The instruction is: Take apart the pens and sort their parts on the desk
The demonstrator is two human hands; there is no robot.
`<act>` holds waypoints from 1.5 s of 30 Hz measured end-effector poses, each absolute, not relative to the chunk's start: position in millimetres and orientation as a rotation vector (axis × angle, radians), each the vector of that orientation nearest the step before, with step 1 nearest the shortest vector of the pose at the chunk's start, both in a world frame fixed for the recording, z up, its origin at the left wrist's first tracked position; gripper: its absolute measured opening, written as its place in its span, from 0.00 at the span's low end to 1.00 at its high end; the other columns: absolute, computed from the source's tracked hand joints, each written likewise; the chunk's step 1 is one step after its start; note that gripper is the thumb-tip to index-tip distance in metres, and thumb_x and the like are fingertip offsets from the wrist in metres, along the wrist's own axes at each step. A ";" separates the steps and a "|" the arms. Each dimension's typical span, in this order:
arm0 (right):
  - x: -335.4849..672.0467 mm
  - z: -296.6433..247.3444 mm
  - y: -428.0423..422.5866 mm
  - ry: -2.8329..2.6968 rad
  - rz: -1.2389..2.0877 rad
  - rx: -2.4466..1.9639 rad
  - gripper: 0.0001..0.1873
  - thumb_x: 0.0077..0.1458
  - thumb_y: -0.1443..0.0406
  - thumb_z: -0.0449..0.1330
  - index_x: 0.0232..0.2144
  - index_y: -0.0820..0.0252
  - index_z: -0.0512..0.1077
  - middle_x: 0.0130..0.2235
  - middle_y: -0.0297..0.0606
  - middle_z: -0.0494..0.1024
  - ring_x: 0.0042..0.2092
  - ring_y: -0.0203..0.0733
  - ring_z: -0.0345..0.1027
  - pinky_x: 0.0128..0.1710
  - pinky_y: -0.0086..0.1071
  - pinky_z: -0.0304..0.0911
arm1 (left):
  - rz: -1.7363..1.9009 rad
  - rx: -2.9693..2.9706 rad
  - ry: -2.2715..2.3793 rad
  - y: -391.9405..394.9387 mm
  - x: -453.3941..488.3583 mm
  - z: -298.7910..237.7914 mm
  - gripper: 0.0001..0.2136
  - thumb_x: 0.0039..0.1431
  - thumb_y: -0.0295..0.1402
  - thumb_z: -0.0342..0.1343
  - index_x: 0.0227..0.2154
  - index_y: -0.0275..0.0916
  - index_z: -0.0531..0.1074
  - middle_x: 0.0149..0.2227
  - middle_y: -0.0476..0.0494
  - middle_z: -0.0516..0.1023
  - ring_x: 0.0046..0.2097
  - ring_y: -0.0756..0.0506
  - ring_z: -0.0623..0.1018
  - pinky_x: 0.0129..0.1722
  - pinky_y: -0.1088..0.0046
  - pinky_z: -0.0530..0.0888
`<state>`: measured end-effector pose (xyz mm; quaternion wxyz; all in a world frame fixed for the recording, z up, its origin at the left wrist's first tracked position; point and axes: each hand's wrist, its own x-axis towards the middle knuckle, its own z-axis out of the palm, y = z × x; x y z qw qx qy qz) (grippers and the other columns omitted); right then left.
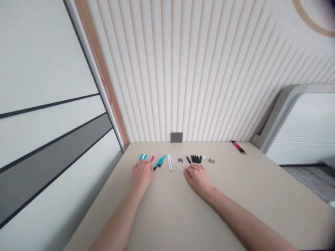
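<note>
My left hand (142,171) rests palm down on the table, its fingers lightly spread at the near ends of some blue and white pen barrels (143,157). Beside its thumb side lies a pink pen barrel (152,159). Blue pen barrels with black ends (158,163) lie just right of it. Palm down too is my right hand (198,175), its fingers slightly bent and holding nothing I can see. A slanted white pen refill (178,166) ends at its thumb. Other white refills (170,163) lie left of it. Several black grips (196,159) lie beyond its fingertips.
Small grey metal parts (180,160) lie between refills and grips, with more metal tips (211,160) and small white pieces (204,158) farther right. Red and black pens (238,147) lie at the back right. A ribbed wall with a socket (176,137) bounds the table (172,209).
</note>
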<state>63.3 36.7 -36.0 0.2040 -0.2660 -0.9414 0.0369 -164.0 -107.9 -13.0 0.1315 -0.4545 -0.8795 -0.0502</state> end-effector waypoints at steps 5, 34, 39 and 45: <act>65.8 -38.8 42.2 -2.604 0.152 -0.731 0.11 0.62 0.65 0.55 0.30 0.57 0.76 0.35 0.38 0.76 0.43 0.43 0.68 0.44 0.35 0.57 | -0.108 -1.311 -2.531 -107.8 -165.4 -14.4 0.14 0.64 0.30 0.45 0.38 0.36 0.77 0.42 0.35 0.76 0.46 0.36 0.73 0.43 0.60 0.69; 108.9 -48.2 129.7 -2.389 -0.016 -1.103 0.14 0.60 0.63 0.54 0.45 0.54 0.76 0.49 0.43 0.73 0.50 0.49 0.64 0.49 0.41 0.55 | -0.719 -2.317 -2.018 -96.5 -132.9 -9.6 0.12 0.68 0.28 0.45 0.44 0.43 0.74 0.43 0.43 0.73 0.46 0.45 0.74 0.50 0.67 0.71; 106.2 -49.7 129.2 -2.416 -0.031 -1.054 0.14 0.60 0.64 0.55 0.45 0.52 0.76 0.51 0.42 0.72 0.52 0.49 0.63 0.51 0.42 0.54 | -0.775 -2.316 -2.032 -95.8 -133.3 -14.0 0.12 0.69 0.30 0.43 0.45 0.42 0.73 0.44 0.44 0.74 0.48 0.46 0.73 0.52 0.66 0.70; 105.3 -51.7 131.0 -2.445 -0.048 -1.019 0.12 0.60 0.66 0.55 0.43 0.52 0.77 0.52 0.41 0.72 0.53 0.49 0.62 0.51 0.42 0.54 | -0.748 -2.332 -2.061 -96.5 -132.3 -13.1 0.12 0.69 0.30 0.44 0.45 0.42 0.72 0.44 0.44 0.75 0.49 0.45 0.73 0.53 0.65 0.70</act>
